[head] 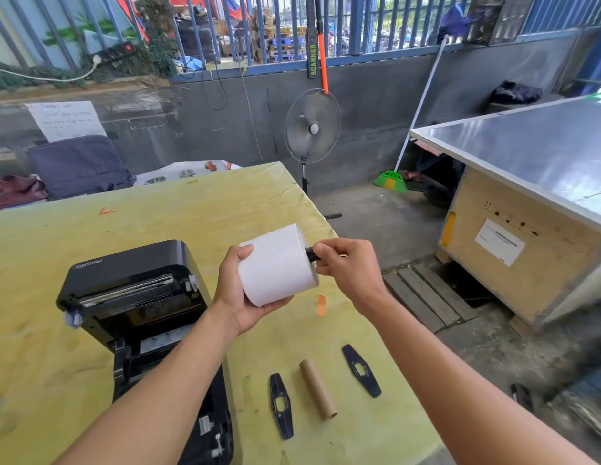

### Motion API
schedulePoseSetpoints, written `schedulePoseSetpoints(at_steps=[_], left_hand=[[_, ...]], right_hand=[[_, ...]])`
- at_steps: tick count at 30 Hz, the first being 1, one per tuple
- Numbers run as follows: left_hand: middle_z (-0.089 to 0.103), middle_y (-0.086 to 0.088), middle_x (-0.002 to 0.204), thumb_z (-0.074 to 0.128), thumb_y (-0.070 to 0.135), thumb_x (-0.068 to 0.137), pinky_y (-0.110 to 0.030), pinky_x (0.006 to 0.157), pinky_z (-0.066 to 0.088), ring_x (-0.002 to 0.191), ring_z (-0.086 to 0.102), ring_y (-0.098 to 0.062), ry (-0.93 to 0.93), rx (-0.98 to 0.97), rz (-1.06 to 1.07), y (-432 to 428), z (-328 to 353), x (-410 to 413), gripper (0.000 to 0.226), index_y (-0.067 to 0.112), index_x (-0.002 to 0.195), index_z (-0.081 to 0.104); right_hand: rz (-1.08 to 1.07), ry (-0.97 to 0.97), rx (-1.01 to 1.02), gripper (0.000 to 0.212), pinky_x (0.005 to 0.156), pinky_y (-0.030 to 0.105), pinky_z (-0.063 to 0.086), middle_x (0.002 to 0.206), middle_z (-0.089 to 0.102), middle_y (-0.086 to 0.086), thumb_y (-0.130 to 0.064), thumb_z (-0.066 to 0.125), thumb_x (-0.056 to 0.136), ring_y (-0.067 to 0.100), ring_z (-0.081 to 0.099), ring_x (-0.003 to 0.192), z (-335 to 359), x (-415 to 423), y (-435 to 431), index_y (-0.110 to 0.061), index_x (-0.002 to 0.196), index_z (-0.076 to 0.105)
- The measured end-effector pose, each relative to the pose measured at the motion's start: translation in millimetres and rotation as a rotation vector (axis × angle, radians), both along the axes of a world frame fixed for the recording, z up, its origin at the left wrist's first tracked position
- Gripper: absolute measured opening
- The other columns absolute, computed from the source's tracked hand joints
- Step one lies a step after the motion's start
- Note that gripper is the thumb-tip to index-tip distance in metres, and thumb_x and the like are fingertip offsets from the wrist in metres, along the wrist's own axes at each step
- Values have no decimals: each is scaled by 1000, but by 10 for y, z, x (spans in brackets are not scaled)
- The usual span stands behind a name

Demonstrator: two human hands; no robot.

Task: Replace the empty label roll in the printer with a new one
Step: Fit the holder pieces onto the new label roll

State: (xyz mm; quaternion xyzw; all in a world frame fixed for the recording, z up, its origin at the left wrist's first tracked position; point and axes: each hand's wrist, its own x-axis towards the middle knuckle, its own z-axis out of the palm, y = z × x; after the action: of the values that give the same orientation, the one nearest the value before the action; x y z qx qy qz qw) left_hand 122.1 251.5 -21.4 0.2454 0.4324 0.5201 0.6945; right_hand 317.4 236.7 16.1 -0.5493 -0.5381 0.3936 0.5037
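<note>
My left hand [238, 297] grips a full white label roll [277, 266] from below and from its left end, above the yellow table. My right hand [346, 263] pinches a black spindle [313, 254] that sticks out of the roll's right end. The black label printer [131, 290] stands at the left with its lid swung open; my left forearm hides part of its bay. On the table in front lie an empty brown cardboard core [318, 389] and two flat black roll guides [281, 406] [361, 370], one on each side of the core.
The yellow table [175, 213] ends just right of the roll, with concrete floor and a wooden pallet [426, 297] beyond. A metal-topped plywood crate [527, 236] stands at the right. A pedestal fan [312, 125] is behind the table. Bags [77, 166] lie at the back left.
</note>
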Motion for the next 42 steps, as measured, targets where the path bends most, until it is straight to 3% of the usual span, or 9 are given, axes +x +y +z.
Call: schedulePoseSetpoints(at_steps=[9, 17, 25, 27, 30, 32, 34, 38, 42], left_hand=[[76, -9, 82, 63, 49, 67, -48, 68, 59, 72, 72, -34, 52, 5, 37, 4, -170, 152, 43, 24, 102, 64], [76, -6, 79, 63, 47, 69, -46, 66, 60, 69, 73, -29, 77, 35, 46, 84, -233, 252, 36, 25, 98, 65], [77, -6, 83, 65, 47, 67, -48, 70, 59, 74, 73, -31, 66, 28, 70, 173, -342, 207, 42, 25, 103, 64], [76, -7, 85, 67, 47, 65, -49, 71, 58, 77, 72, -33, 54, 16, 93, 192, -356, 157, 44, 25, 103, 64], [76, -8, 88, 69, 47, 61, -52, 70, 57, 80, 72, -35, 39, -2, 129, 209, -354, 57, 48, 25, 104, 65], [76, -9, 89, 70, 47, 59, -51, 69, 57, 80, 72, -35, 36, -15, 143, 213, -350, -10, 51, 25, 105, 64], [76, -9, 89, 71, 48, 59, -50, 68, 57, 80, 73, -34, 39, -22, 150, 214, -358, -67, 53, 24, 106, 64], [77, -8, 89, 71, 49, 58, -50, 67, 58, 79, 73, -34, 48, -30, 157, 223, -378, -126, 54, 25, 107, 63], [77, -8, 88, 70, 48, 59, -50, 68, 58, 79, 73, -34, 48, -38, 164, 264, -387, -129, 54, 24, 107, 63]], right_hand=[[41, 24, -58, 51, 80, 38, 63, 67, 73, -17, -3, 64, 91, 6, 69, 65, -172, 180, 36, -41, 58, 74], [25, 46, -105, 17, 70, 24, 61, 86, 76, 1, -5, 65, 92, 5, 70, 64, -233, 224, 127, -15, 89, 78], [100, 83, -178, 20, 68, 25, 62, 82, 78, -4, -21, 65, 94, 13, 72, 73, -302, 258, 273, -27, 78, 76], [13, 119, -226, 18, 64, 26, 62, 80, 76, 0, -30, 64, 94, 12, 73, 70, -420, 269, 303, -20, 86, 76], [-112, -300, -310, 22, 76, 35, 59, 95, 75, 4, -26, 64, 93, 20, 71, 85, -773, 336, 310, -10, 103, 73], [91, -677, -464, 26, 78, 31, 52, 107, 70, 5, -25, 67, 88, 24, 66, 97, -1035, 371, 222, -11, 110, 67], [338, -929, -647, 38, 71, 32, 47, 106, 62, 6, -32, 74, 82, 25, 60, 93, -1264, 366, 80, -12, 108, 54], [403, -1084, -643, 48, 60, 33, 42, 89, 51, 5, -24, 77, 76, 25, 53, 78, -1519, 345, -48, -13, 95, 34], [413, -1037, -695, 47, 61, 32, 45, 97, 57, 5, -23, 81, 73, 21, 55, 80, -1518, 347, 51, -12, 103, 47]])
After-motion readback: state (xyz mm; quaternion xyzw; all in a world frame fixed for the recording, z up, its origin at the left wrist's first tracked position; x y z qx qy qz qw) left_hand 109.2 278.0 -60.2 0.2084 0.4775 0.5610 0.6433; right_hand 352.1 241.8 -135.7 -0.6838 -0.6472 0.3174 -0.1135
